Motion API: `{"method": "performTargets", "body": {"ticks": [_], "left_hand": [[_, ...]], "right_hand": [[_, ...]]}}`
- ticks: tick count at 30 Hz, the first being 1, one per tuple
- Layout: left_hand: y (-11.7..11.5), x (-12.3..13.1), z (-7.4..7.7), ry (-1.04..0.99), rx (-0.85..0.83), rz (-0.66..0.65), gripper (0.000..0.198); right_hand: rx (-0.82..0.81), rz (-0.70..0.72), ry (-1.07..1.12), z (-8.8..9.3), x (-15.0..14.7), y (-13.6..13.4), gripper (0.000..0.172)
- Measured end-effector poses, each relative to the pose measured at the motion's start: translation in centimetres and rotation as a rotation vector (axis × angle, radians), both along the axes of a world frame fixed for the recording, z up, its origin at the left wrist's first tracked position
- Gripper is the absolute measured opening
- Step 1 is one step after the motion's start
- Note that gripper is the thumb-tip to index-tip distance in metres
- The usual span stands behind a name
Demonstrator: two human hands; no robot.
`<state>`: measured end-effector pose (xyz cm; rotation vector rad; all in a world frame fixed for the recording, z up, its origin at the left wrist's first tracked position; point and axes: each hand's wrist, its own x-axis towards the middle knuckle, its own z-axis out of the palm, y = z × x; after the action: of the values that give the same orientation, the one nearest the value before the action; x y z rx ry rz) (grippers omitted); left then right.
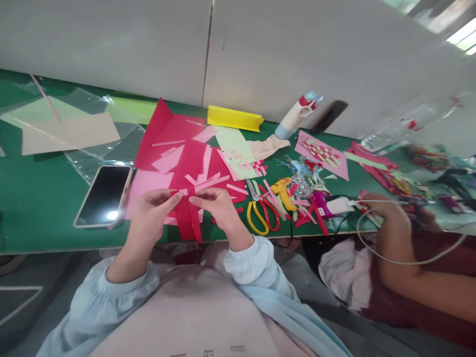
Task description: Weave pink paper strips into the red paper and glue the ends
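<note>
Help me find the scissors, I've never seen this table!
On the green table, find the person's right hand, pinching a paper strip. Right of that hand lie the scissors, blades toward the wall. Unlike the yellow glue gun nearby, they have two handle loops, one yellow, one red.

Puffy light-blue sleeves (98,297), gathered cuffs (243,257), pale shirt (193,312), dark markings (238,349)
</note>
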<state>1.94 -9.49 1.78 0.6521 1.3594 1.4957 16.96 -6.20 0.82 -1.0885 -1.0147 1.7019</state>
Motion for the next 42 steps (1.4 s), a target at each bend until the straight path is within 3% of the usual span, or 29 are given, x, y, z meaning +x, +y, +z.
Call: {"method": "performTargets", "body": {"ticks": [5,8,23,28,33,38,42], "left_hand": [[0.0,0.2,0.1,0.016,0.001,-0.032,0.024],[-0.1,0.2,0.2,0.039,-0.005,-0.019,0.022],[-0.1,-0.3,-0.6,0.080,-0.019,-0.086,0.024],[0.3,-0.3,-1.4,0.104,0.012,-0.063,0.021],[0.8,-0.4,-2.0,0.068,-0.026,-0.010,0.019],[1.5,-1.2,-2.6,0.048,-0.060,0.001,0.024],[2.1,-2.3,-3.1,0.130,-0.087,-0.003,0.026]], "right_hand": [[-0.114,0.004,0.226,-0.4,-0.8,-0.2,0.031],[-0.122,-0.028,0.251,-0.6,-1.2,-0.2,0.031],[-0.078,-0.046,0.153,-0.1,-1.0,-0.2,0.030],[0.012,0.029,-0.058,-0.6,-0.7,-0.3,0.034],[0.103,0.119,-0.236,-1.2,-0.7,-0.3,0.056],[-0.020,0.179,-0.270,-1.9,-1.4,-0.5,0.061],[-0.103,0.231,-0.214,-3.1,-1.8,-0.5,0.047]]}}
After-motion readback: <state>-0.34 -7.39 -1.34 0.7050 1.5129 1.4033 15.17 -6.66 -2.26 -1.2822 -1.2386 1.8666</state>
